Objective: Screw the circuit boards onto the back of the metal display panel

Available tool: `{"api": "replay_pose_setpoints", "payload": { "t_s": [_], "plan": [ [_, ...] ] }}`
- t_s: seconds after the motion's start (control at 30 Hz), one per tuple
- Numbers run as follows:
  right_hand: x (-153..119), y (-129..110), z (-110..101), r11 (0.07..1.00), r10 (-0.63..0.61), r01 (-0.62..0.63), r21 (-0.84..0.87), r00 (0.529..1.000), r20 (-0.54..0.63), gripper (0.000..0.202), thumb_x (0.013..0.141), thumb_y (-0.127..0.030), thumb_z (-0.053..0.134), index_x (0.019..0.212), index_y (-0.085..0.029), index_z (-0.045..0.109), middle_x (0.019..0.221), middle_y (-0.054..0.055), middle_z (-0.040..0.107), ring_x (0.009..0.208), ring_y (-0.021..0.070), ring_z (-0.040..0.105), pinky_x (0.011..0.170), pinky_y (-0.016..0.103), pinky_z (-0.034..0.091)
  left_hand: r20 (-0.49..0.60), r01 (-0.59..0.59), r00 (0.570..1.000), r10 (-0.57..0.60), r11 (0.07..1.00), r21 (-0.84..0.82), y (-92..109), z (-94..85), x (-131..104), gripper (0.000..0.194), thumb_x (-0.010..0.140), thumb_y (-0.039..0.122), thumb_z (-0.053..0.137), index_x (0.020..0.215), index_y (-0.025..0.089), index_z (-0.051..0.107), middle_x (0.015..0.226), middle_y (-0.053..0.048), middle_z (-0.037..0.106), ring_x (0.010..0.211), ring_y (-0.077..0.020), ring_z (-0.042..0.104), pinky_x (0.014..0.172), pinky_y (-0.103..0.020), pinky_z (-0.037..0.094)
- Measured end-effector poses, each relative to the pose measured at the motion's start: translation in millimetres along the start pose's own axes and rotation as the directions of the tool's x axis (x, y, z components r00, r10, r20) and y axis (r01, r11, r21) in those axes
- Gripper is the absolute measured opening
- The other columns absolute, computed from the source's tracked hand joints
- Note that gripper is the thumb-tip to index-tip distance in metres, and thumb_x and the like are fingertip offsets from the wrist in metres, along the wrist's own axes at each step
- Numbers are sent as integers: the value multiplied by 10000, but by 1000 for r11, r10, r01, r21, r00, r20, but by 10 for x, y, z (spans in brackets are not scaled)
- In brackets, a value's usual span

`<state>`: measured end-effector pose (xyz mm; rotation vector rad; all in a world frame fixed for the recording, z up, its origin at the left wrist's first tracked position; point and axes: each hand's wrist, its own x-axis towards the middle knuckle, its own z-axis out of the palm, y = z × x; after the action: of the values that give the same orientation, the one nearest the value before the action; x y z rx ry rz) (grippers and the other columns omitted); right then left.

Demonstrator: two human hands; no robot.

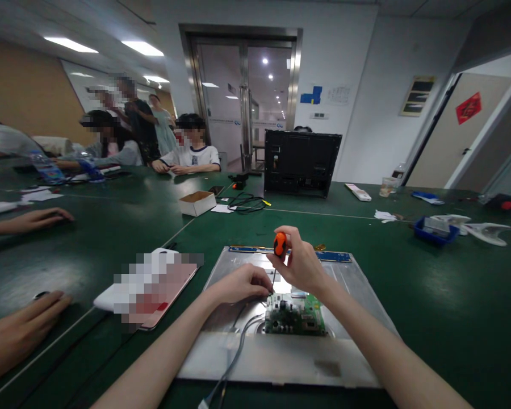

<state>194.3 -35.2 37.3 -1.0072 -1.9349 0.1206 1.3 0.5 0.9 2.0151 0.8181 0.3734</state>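
On the far left, people sit along the green table (451,318), with a plastic bottle (46,167) standing in front of them. Nearer on the left, two hands of someone beside me rest on the tabletop, the near one (34,324) and the farther one (46,220). Right of those lies a white and pink item (181,284), mostly blurred out. Beyond it stands a small open box (198,203), with a coiled black cable (249,204) to its right.

In front of me a metal panel (213,363) lies flat. My left hand (249,281) is over it, fingers curled together at the far left corner of the green circuit board (296,315); I can't tell whether they pinch anything. Grey wires (241,343) trail toward me from the board's left side. The board sits on the middle of the panel. My right hand (298,258) grips the orange and black handle of a screwdriver (280,244), its shaft pointing down to that same corner.

Farther back is a black monitor-like unit (302,162). To the right are a phone (358,192), a cup (386,187), a blue tray (435,240) and white curved pieces (488,233).
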Motion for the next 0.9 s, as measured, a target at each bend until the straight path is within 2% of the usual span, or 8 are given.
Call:
{"api": "replay_pose_setpoints", "payload": {
  "t_s": [0.17,0.33,0.4,0.5,0.63,0.73,0.8,0.9],
  "plan": [
    [14,9,-30,999,16,-15,31,1000,-21,403,857,-264,625,1195,-240,407,697,-70,577,462,115,526,485,217,338,1,19,1000,-19,1000,-18,-7,-6,-6,86,731,189,694,787,172,757,759,-3,724,710,-161,617,685,-242,483],
    [43,16,-77,995,35,-29,91,998,-59,407,843,-271,639,1180,-231,414,717,-67,582,451,104,512,474,210,342,-21,59,998,-61,995,-86,-8,2,-4,123,777,250,691,848,157,729,741,-1,696,689,-160,618,657,-247,477],
    [69,22,-106,988,73,-59,142,993,-89,393,834,-280,635,1159,-226,420,694,-79,563,439,102,496,466,211,344,-69,49,996,-52,998,-50,-12,6,8,131,811,263,662,859,155,719,763,-8,694,708,-163,618,667,-249,474],
    [116,63,-158,962,186,-153,227,973,-134,374,807,-327,651,1092,-229,429,639,-99,527,448,113,497,455,214,348,-201,42,979,-29,997,63,-28,9,28,156,845,233,609,923,151,715,856,-38,704,774,-184,622,708,-266,476],
    [117,227,-231,890,399,-326,318,894,-202,444,722,-420,730,1010,-235,448,657,-80,542,533,142,550,459,225,385,-340,40,940,29,980,194,-69,14,29,235,865,213,600,1068,167,708,1038,-79,693,882,-215,631,775,-293,495],
    [4,399,-289,753,585,-478,452,801,-128,556,630,-472,795,998,-244,447,640,-91,537,493,145,542,420,235,411,-313,0,945,99,954,301,-92,26,24,293,859,203,623,1137,187,714,1132,-95,673,987,-238,631,866,-314,491],
    [-124,505,-337,703,634,-520,484,768,-96,597,609,-541,793,982,-247,430,589,-102,531,421,141,503,372,243,401,-277,-11,954,113,940,342,-89,42,32,294,853,208,641,1133,185,725,1129,-97,678,1025,-248,632,899,-320,483],
    [-347,627,-435,649,683,-559,517,727,-72,638,575,-614,801,948,-248,434,550,-88,549,409,153,520,347,237,392,-266,10,959,99,924,382,-54,75,63,220,834,198,664,1033,176,756,1055,-85,710,1002,-245,646,897,-315,479]
  ]
}}
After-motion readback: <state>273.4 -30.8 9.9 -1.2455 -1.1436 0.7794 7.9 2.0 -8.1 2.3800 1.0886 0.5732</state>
